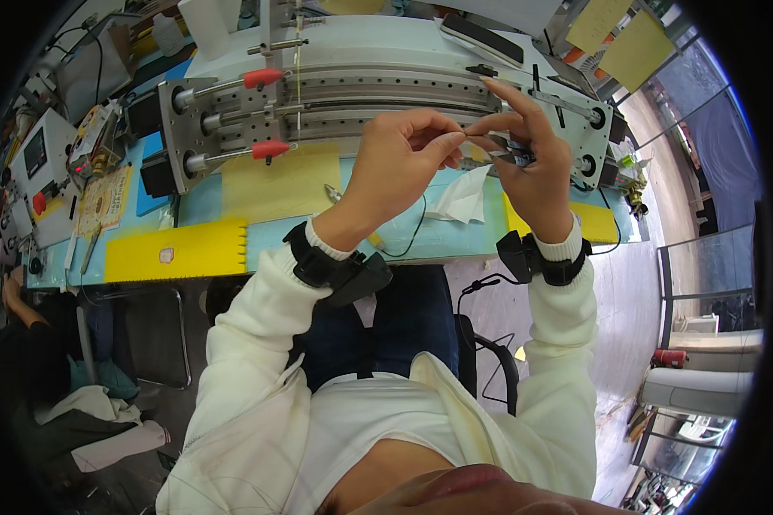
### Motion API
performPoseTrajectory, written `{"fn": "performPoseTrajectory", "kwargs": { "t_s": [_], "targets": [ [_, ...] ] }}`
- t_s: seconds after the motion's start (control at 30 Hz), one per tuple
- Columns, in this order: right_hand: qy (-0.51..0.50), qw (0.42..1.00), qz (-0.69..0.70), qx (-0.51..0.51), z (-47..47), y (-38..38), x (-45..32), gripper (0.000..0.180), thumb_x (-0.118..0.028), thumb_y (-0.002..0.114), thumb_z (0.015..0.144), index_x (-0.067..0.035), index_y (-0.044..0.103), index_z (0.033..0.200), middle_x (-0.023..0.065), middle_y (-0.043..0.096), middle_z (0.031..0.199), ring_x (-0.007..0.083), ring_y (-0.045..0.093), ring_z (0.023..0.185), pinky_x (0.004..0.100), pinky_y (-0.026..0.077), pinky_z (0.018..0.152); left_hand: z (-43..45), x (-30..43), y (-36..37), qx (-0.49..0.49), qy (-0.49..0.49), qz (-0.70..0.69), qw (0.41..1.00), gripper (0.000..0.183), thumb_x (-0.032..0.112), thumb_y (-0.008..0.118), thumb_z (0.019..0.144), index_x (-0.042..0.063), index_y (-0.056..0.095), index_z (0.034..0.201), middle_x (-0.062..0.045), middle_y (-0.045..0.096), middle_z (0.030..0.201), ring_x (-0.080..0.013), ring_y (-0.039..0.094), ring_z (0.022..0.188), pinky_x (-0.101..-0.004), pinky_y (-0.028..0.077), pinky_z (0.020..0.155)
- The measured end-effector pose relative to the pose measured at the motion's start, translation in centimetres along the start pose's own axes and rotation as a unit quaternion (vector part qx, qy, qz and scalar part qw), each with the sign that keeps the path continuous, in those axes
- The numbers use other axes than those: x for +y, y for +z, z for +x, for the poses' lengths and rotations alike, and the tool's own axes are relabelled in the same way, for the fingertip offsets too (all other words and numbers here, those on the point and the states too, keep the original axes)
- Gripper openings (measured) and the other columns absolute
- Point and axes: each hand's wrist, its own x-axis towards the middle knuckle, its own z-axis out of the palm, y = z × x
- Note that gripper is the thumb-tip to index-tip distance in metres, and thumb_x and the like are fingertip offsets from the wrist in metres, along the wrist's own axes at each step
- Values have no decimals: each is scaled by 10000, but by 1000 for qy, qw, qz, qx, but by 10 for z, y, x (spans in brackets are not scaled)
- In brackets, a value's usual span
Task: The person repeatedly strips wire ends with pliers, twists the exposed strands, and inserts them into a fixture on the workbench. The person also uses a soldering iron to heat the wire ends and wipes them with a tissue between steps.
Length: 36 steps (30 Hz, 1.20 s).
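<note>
My left hand (396, 161) pinches a tiny thin piece between thumb and forefinger; it is too small to name. The fingertips of my right hand (536, 151) meet it at the same spot, its forefinger raised. A shiny metal tool (518, 153) lies within the right hand, mostly hidden by the fingers. Both hands are above the front rail of a metal linear-rail machine (386, 96). On its left end, red conical tips (269, 150) sit on steel shafts. Beneath the hands lies a crumpled white tissue (462, 196). A pen-like tool (332, 193) shows partly behind my left wrist.
Yellow notched plates (177, 252) lie along the front edge of the blue mat (283, 251). A smartphone (482, 40) rests behind the machine. Thin thread (298, 77) spans the rails. Black cables (419, 228) hang near my wrists. Another person (29, 341) sits at the far left.
</note>
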Motion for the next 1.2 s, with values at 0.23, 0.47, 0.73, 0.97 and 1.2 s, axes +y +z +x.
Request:
{"fn": "performPoseTrajectory", "kwargs": {
  "t_s": [0.23, 0.47, 0.73, 0.97, 1.2],
  "targets": [
    [70, 992, -31, 100, -23, -44, 65, 531, 49, 697, 853, -79, 527, 1340, 39, 728, 930, 117, 679, 888, 241, 517, 814, 30, -15, 29, -35, 4, 84, 996, 237, 172, 638, 981, -18, 683, 1115, -87, 739, 975, -151, 714, 911, -264, 560, 802],
    [146, 948, -145, 244, -21, -64, 132, 439, -90, 740, 870, -125, 580, 1277, 52, 752, 939, 173, 712, 872, 282, 528, 785, 65, -21, 29, -34, 30, 198, 979, 296, 148, 677, 935, -25, 650, 1174, -92, 712, 1087, -134, 672, 999, -259, 532, 860],
    [178, 933, -155, 272, -41, -62, 96, 500, -113, 772, 843, -106, 586, 1308, 43, 766, 855, 85, 614, 655, 236, 489, 702, 26, -2, -5, 77, 92, 230, 966, 317, 125, 710, 873, -3, 651, 1157, -88, 669, 1046, -142, 634, 830, -263, 507, 727],
    [240, 952, -10, 187, -43, -38, 28, 286, -85, 735, 884, -31, 669, 1157, 54, 752, 906, 51, 618, 744, 193, 478, 697, -34, 23, -85, 286, 80, 325, 898, 191, 144, 739, 881, 13, 674, 1004, -87, 553, 1213, -104, 634, 786, -236, 490, 676],
    [196, 958, 208, -7, 21, 54, -26, 180, -147, 721, 901, 27, 720, 944, 13, 650, 716, 61, 575, 631, 212, 459, 609, -35, 27, -106, 100, -40, 18, 994, 290, 274, 599, 1002, 15, 642, 878, -65, 663, 910, -86, 595, 579, -200, 394, 494]
  ]
}}
